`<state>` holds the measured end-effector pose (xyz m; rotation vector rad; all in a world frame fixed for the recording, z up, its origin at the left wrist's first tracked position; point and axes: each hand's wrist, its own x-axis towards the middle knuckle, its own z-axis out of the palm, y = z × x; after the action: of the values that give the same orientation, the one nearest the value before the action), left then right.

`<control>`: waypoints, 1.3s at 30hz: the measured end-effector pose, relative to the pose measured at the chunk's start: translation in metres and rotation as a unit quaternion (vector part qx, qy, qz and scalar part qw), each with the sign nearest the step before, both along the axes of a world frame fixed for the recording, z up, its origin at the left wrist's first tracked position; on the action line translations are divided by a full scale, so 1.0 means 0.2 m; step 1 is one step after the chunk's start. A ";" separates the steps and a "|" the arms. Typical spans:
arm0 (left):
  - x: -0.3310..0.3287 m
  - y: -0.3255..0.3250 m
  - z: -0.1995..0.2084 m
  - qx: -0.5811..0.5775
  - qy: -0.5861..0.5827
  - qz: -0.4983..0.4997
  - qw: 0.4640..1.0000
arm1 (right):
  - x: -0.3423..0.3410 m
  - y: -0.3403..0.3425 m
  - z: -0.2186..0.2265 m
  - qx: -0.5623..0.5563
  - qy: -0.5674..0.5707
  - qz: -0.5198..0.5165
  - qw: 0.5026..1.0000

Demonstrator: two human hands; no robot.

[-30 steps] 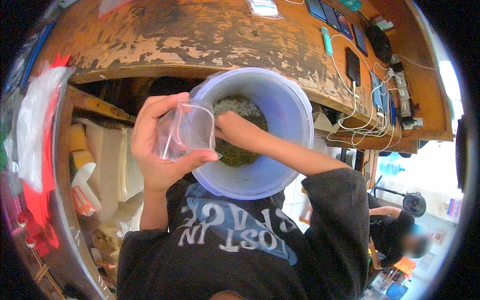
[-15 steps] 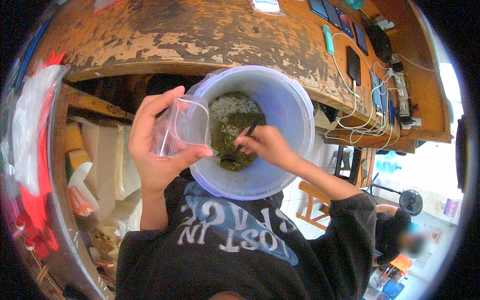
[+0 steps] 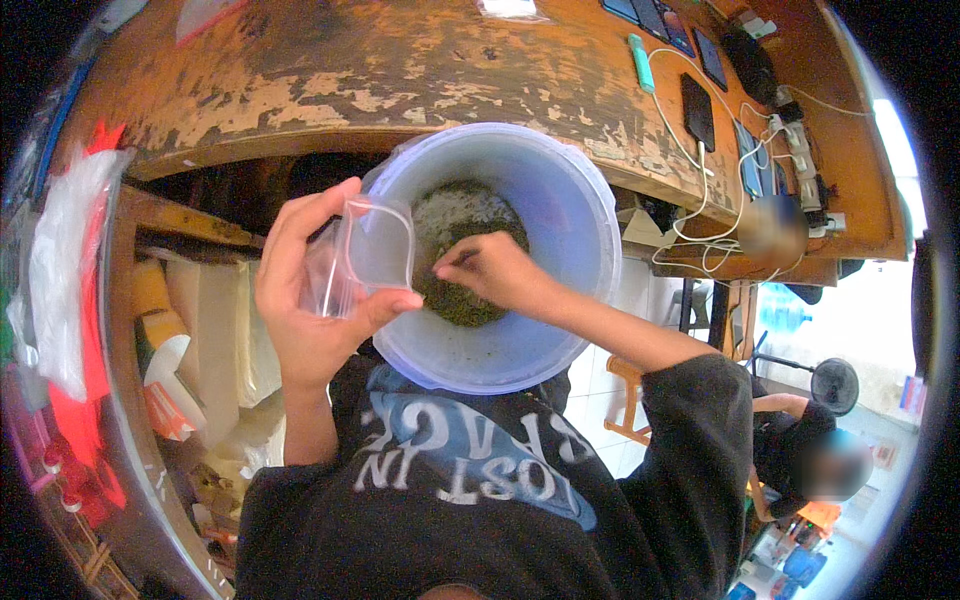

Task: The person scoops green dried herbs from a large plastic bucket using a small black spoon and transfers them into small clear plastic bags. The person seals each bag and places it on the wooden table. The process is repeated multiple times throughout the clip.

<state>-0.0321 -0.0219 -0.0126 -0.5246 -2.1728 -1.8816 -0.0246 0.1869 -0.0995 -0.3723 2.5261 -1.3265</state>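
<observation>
My left hand [image 3: 300,290] is closed around a clear plastic bag [image 3: 383,250], thumb and fingers keeping its mouth spread wide. The bag is at the left rim of a large whitish-blue bucket [image 3: 575,300]. Inside the bucket lies dried, crumbly green herb [image 3: 470,305], with a paler grey patch at its far side. My right hand [image 3: 495,272] is over the herb, fingers pinched and pointing toward the bag. The black-handled spoon seen in it a moment ago is now mostly hidden by the fingers.
Beyond the bucket stands a worn wooden table [image 3: 330,85]. Several phones, charging cables [image 3: 705,185] and a power strip [image 3: 800,155] lie at its right. Plastic bags [image 3: 65,260] hang at far left, above cartons [image 3: 215,330]. Another person [image 3: 790,450] is at the lower right.
My right hand has lifted and turned leftward, toward the bag, from where the spoon was dug into the herb. The left hand keeps nearly the same place. The view has shifted slightly.
</observation>
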 end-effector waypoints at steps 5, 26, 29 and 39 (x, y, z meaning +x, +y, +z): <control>0.02 -0.01 0.00 0.018 -0.061 -0.002 0.998 | 0.09 -0.06 -0.11 0.122 0.056 0.200 0.971; 0.00 0.00 -0.04 -0.037 0.009 -0.001 0.999 | 0.14 0.10 0.15 -0.157 -0.081 -0.124 0.976; 0.00 0.00 -0.02 -0.046 -0.009 -0.024 0.999 | 0.17 0.11 0.19 -0.171 -0.082 -0.134 0.973; 0.07 0.04 0.04 0.053 -0.026 -0.004 0.998 | 0.22 0.14 0.19 -0.240 -0.139 -0.171 0.945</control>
<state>-0.0183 -0.0139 -0.0049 -0.4694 -2.0892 -2.0228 0.0197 0.2144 -0.0614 0.1730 2.0749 -1.9713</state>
